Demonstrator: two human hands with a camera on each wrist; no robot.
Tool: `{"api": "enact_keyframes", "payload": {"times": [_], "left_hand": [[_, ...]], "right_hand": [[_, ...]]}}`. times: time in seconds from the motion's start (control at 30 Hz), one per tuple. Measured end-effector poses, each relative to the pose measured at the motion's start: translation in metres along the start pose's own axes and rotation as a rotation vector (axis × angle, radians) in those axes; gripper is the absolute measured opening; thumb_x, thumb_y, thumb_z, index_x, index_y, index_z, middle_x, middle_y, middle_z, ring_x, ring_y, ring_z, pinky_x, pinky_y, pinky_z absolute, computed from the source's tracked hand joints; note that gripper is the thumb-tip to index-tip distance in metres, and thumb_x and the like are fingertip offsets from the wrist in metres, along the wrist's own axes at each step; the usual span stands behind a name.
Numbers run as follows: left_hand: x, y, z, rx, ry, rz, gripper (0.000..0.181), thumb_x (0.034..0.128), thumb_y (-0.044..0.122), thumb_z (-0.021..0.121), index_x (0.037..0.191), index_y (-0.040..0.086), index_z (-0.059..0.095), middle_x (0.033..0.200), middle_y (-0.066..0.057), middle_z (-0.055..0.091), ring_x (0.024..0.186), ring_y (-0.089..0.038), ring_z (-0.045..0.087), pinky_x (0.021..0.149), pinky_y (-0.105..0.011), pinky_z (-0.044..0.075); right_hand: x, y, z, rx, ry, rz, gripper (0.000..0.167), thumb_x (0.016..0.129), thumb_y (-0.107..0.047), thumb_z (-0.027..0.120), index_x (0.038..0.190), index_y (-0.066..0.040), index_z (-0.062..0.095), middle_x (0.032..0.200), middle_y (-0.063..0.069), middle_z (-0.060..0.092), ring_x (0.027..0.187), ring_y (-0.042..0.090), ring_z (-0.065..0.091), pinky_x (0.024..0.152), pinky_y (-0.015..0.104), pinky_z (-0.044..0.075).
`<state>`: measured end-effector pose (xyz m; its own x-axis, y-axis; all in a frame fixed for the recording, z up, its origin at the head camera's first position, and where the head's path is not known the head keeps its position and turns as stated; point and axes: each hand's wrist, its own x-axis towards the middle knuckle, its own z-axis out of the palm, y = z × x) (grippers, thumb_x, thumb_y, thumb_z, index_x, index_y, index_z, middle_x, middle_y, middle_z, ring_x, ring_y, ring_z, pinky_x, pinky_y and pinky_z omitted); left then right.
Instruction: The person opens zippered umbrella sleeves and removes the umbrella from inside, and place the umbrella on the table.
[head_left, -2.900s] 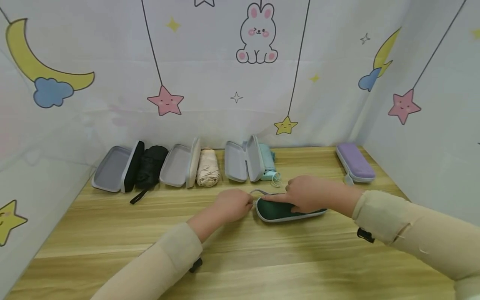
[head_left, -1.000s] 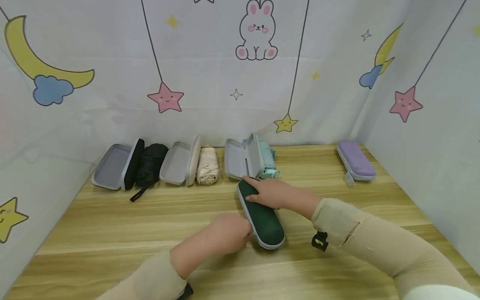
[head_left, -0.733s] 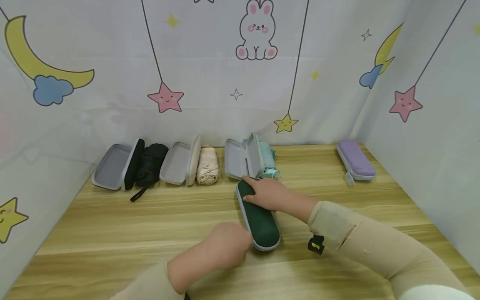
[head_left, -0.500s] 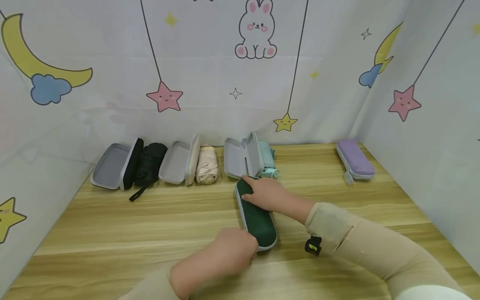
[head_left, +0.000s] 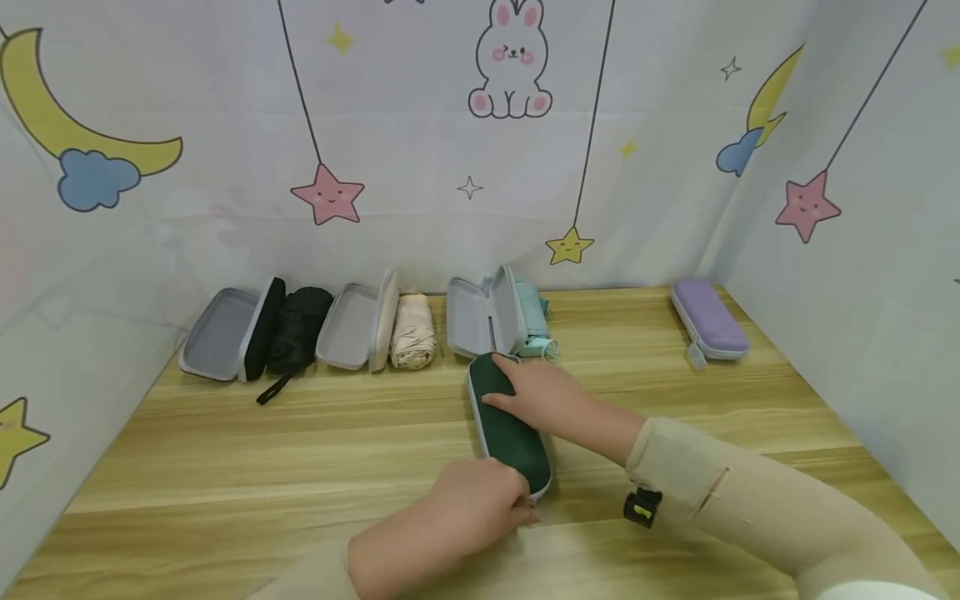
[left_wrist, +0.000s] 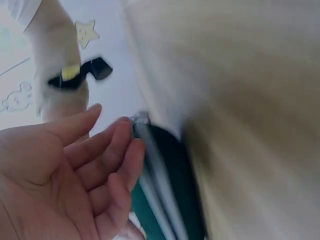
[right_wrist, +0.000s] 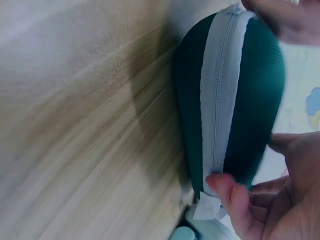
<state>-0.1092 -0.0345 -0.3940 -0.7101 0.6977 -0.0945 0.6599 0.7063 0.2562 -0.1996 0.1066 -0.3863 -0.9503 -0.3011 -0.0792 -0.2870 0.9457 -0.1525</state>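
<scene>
A dark green hard-shell zip case (head_left: 513,442) with a grey zipper band lies on the table, one end toward me. My right hand (head_left: 551,396) grips its far end, thumb on the lid; in the right wrist view a fingertip presses the zipper band (right_wrist: 218,100) near a pale fabric tab (right_wrist: 206,206). At the near end, my left hand (head_left: 480,500) pinches the zipper pull with curled fingers. The left wrist view has the metal slider (left_wrist: 141,118) beside those fingertips, the pull itself mostly hidden. The zipper looks closed along the visible side.
Along the back wall stand an open black case (head_left: 225,333), a folded black umbrella (head_left: 300,329), an open beige case (head_left: 351,329), a rolled beige umbrella (head_left: 414,333), an open light blue case (head_left: 471,317) and a light blue umbrella (head_left: 532,312). A closed purple case (head_left: 711,321) lies right.
The green case has turned from lying sideways to pointing toward me. My left hand has travelled along its zipper to the near end; the right hand has moved left with the case.
</scene>
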Motion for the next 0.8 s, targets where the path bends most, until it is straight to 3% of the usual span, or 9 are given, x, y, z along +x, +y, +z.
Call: {"api": "enact_keyframes", "payload": {"times": [0.13, 0.23, 0.3, 0.37, 0.43, 0.53, 0.67, 0.8], "left_hand": [[-0.001, -0.018, -0.014, -0.1, 0.115, -0.053, 0.02, 0.0904, 0.035, 0.07, 0.075, 0.023, 0.067, 0.06, 0.016, 0.051, 0.052, -0.002, 0.046, 0.047, -0.025, 0.04], [0.004, -0.038, -0.022, -0.137, 0.217, -0.142, 0.017, 0.0918, 0.03, 0.069, 0.081, 0.019, 0.063, 0.064, 0.009, 0.051, 0.051, -0.007, 0.047, 0.045, -0.027, 0.039], [0.011, -0.052, -0.025, -0.165, 0.27, -0.21, 0.015, 0.092, 0.03, 0.069, 0.092, 0.016, 0.063, 0.077, 0.003, 0.057, 0.06, -0.012, 0.054, 0.05, -0.03, 0.044], [0.018, -0.067, -0.026, -0.186, 0.293, -0.261, 0.027, 0.0911, 0.032, 0.07, 0.108, 0.013, 0.062, 0.098, -0.005, 0.061, 0.078, -0.02, 0.062, 0.062, -0.035, 0.051], [0.025, -0.08, -0.026, -0.207, 0.283, -0.284, 0.046, 0.09, 0.037, 0.071, 0.127, 0.012, 0.057, 0.122, -0.012, 0.056, 0.102, -0.027, 0.06, 0.08, -0.041, 0.052], [0.034, -0.095, -0.024, -0.243, 0.243, -0.254, 0.07, 0.0886, 0.04, 0.071, 0.145, 0.01, 0.043, 0.143, -0.018, 0.042, 0.127, -0.035, 0.047, 0.099, -0.048, 0.042], [0.045, -0.1, -0.02, -0.25, 0.188, -0.184, 0.077, 0.0905, 0.043, 0.067, 0.152, 0.011, 0.033, 0.153, -0.017, 0.031, 0.138, -0.036, 0.032, 0.108, -0.051, 0.031], [0.054, -0.095, -0.016, -0.198, 0.154, -0.163, 0.073, 0.0931, 0.05, 0.06, 0.154, 0.021, 0.032, 0.155, -0.015, 0.026, 0.14, -0.039, 0.028, 0.108, -0.054, 0.029]], "right_hand": [[-0.023, 0.005, -0.007, -0.055, 0.069, -0.076, 0.056, 0.092, -0.052, 0.061, 0.131, -0.012, 0.059, 0.095, 0.004, 0.07, 0.077, 0.019, 0.065, 0.06, 0.035, 0.051], [-0.044, 0.009, -0.008, -0.092, 0.167, -0.216, 0.042, 0.089, -0.047, 0.068, 0.111, -0.011, 0.067, 0.075, -0.004, 0.064, 0.06, 0.01, 0.056, 0.049, 0.028, 0.045], [-0.058, 0.011, -0.004, -0.142, 0.25, -0.325, 0.036, 0.086, -0.047, 0.071, 0.097, -0.013, 0.068, 0.065, -0.008, 0.058, 0.05, 0.005, 0.048, 0.043, 0.023, 0.037], [-0.071, 0.01, 0.0, -0.179, 0.316, -0.41, 0.034, 0.083, -0.049, 0.073, 0.085, -0.016, 0.065, 0.058, -0.01, 0.053, 0.044, 0.003, 0.039, 0.039, 0.02, 0.029], [-0.081, 0.007, 0.005, -0.224, 0.367, -0.464, 0.037, 0.082, -0.052, 0.073, 0.075, -0.018, 0.061, 0.054, -0.011, 0.052, 0.041, 0.001, 0.038, 0.038, 0.019, 0.025], [-0.092, 0.001, 0.014, -0.298, 0.366, -0.486, 0.046, 0.083, -0.059, 0.068, 0.062, -0.021, 0.052, 0.049, -0.013, 0.047, 0.04, 0.001, 0.037, 0.037, 0.022, 0.023], [-0.101, -0.007, 0.025, -0.4, 0.282, -0.457, 0.059, 0.085, -0.065, 0.062, 0.048, -0.023, 0.041, 0.043, -0.012, 0.036, 0.037, 0.003, 0.033, 0.035, 0.026, 0.025], [-0.106, -0.011, 0.034, -0.42, 0.225, -0.389, 0.061, 0.084, -0.061, 0.064, 0.044, -0.022, 0.041, 0.042, -0.011, 0.036, 0.037, 0.006, 0.034, 0.033, 0.027, 0.029]]}}
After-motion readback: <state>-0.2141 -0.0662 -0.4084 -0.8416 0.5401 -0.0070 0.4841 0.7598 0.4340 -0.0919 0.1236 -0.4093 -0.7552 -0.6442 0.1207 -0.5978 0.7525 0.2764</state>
